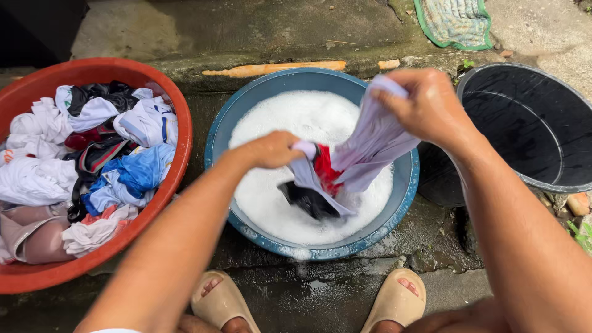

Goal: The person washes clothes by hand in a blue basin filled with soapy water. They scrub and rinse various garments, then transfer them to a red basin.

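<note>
Head view, looking down: left hand (271,150) closed in a fist on the lower fold of a wet pale garment (373,145) with red and black parts, right hand (425,105) clenched on its upper end above the right rim of the blue basin (216,142). Seems to be the rubbing step of a hand wash, dark end of the garment touching the soap foam (277,120) near the front edge. Calls next for firm fists and one fold pushed against the other, kept between the red basin of clothes (179,123) and the black bucket (524,123).
</note>
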